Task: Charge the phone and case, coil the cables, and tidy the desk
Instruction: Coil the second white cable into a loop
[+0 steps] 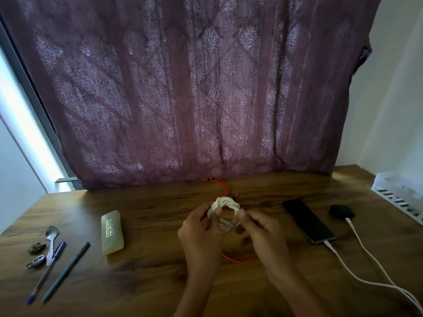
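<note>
Both your hands, left hand [201, 229] and right hand [263, 232], pinch the white cable coil [225, 211]; tuck its end, then coil the orange cable [238, 259] at 6 o'clock.

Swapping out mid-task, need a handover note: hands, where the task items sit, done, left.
Left hand: holds the white cable coil above the desk.
Right hand: fingers pinch the same coil at its right side, apparently wrapping or tucking the end.
Phone: flat on the right of the desk, white cable plugged into its near end.
Black case: further right, white cable attached.
Orange cable: loose on the desk under the hands, uncoiled.
Done: both devices plugged in; white coil nearly finished.
Left: finish the coil, coil the orange cable, tidy the pens, spoon and pale yellow box on the left.
</note>
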Available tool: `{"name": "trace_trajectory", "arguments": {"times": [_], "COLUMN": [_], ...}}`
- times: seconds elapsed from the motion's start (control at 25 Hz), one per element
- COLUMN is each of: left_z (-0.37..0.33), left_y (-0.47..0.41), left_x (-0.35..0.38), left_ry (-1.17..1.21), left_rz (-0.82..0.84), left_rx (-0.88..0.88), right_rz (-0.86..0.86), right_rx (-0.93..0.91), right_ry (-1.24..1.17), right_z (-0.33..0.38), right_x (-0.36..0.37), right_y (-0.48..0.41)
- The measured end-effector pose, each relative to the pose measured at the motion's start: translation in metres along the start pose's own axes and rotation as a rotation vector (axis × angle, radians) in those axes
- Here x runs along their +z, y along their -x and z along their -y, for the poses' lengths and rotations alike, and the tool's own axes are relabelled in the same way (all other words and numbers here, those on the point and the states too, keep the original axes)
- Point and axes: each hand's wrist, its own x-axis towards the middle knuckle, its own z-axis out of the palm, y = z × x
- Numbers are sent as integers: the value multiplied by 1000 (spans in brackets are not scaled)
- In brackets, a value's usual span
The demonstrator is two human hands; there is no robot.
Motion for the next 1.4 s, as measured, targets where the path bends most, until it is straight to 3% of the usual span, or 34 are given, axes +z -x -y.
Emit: {"name": "trace_trajectory", "arguments": {"times": [0.12,0.24,0.36,0.56,0.84,1.12,1.28,1.4], "left_z": [5,9,16,10,16,18,33,40], "left_y": [-3,-8,-14,-13,-4,1,-2,-7], "left_x": [-2,-4,-7,-7,-3,1,0,-6], "left_ry": [-71,-53,109,469,294,72,170,246], "left_rz": [26,22,35,176,139,165,175,154], "left_rx": [38,-18,-175,-450,-349,-223,-280,-332], "right_rz": [95,227,125,-73,-169,-329,-178,1], "right_rx": [126,4,-219,-297,13,201,408,442], "right_ry": [-40,168,460,359,-269,-476,-756,-549], "right_z": [10,11,4,-4,-15,-7,1,1], "right_x": [-10,-21,-30,-15,9,19,18,10], "right_y": [-4,-7,-11,-5,-3,-9,-8,-8]}}
